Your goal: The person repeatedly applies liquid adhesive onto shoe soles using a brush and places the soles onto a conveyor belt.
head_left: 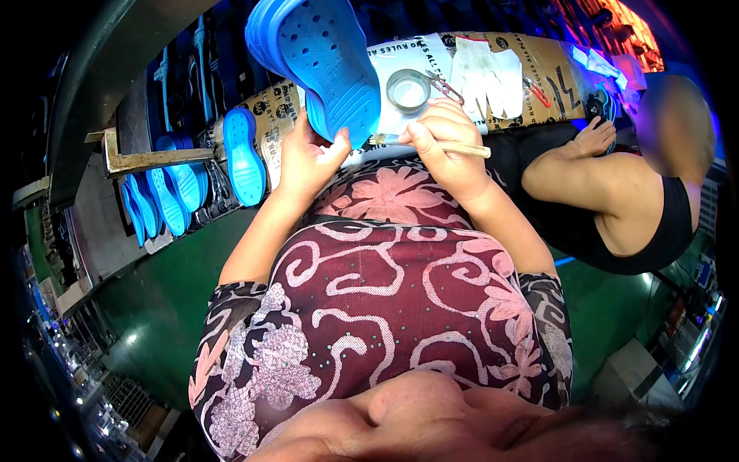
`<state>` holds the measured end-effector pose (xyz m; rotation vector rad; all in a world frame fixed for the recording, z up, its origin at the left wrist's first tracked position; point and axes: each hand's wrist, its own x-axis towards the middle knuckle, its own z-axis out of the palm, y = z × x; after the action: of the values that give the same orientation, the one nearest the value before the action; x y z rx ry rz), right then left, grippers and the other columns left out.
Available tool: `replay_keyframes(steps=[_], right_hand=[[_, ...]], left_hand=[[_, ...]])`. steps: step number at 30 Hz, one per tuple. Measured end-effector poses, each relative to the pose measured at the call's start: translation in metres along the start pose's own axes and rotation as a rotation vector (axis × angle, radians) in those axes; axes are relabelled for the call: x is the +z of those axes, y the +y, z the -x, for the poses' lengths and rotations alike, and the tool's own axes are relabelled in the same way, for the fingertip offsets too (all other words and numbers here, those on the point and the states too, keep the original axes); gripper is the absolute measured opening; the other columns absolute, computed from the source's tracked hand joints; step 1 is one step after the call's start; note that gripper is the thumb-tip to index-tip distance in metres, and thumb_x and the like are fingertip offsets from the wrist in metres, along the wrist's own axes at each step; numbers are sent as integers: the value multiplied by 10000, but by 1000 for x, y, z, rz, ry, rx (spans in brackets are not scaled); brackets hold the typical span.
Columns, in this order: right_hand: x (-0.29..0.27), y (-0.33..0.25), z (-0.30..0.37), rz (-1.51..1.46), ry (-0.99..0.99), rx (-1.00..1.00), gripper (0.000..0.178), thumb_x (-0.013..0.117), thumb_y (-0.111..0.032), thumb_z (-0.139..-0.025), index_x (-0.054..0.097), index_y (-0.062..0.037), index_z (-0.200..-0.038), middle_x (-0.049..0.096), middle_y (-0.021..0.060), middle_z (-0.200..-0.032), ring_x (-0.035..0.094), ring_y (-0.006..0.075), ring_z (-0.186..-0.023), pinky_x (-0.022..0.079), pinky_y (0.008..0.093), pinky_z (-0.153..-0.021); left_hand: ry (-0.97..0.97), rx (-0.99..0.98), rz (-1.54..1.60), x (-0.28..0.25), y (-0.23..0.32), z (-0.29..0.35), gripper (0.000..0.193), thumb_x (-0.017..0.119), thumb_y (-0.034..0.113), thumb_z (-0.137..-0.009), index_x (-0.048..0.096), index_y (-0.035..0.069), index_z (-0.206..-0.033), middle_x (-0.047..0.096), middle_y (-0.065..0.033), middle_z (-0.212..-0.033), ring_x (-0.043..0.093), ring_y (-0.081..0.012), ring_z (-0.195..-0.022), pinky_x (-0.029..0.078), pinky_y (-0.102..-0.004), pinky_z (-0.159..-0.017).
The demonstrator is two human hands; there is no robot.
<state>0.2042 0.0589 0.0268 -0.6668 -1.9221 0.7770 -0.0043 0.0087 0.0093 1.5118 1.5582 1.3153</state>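
My left hand (307,159) grips the heel end of a blue foam shoe sole (339,85) dotted with small holes, its far end raised toward the top of the view. A small brush with a pale wooden handle (468,148) is pinched in my right hand (445,142). The brush tip (377,140) meets or nearly meets the sole's heel edge. Just beyond my right hand stands a small round cup (408,92) with whitish content. Another blue sole (245,154) lies left of my left hand.
Several blue soles (168,192) sit at the left, by a wooden bar (158,161). White gloves (483,77) and a red-handled tool (536,92) lie on the cardboard-covered worktop (566,96). A co-worker (631,185) sits close on the right, one hand near a blue item.
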Motion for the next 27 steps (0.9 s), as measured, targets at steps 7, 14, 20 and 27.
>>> replay_keyframes(steps=[7,14,20,27], right_hand=[[4,-1,2,132,14,-95,183,615,-134,-734,579,-61,-570,534,42,-556,511,216,-563,397,331,-720],[-2,-1,4,53,72,-25,195,583,-148,-764,609,-66,-590,563,38,-563,530,211,-571,405,347,-760],[6,-1,-3,139,91,-113,189,597,-158,-754,603,-62,-592,547,38,-543,520,210,-544,403,345,-742],[7,-4,-2,144,82,-123,208,615,-169,-745,586,-59,-570,535,38,-528,511,210,-528,399,337,-717]], left_hand=[[18,-45,68,3,5,2,368,614,65,-734,471,-30,-1059,610,-100,-849,600,-125,-717,480,-249,-630],[28,-7,109,5,5,2,403,609,44,-737,441,-20,-1098,600,-98,-882,589,-124,-753,477,-250,-661],[43,85,53,9,8,2,401,614,35,-733,444,-16,-1092,600,-92,-875,590,-132,-775,478,-256,-687],[60,155,5,12,4,2,415,621,27,-720,443,-19,-1091,616,-103,-849,609,-145,-764,482,-258,-678]])
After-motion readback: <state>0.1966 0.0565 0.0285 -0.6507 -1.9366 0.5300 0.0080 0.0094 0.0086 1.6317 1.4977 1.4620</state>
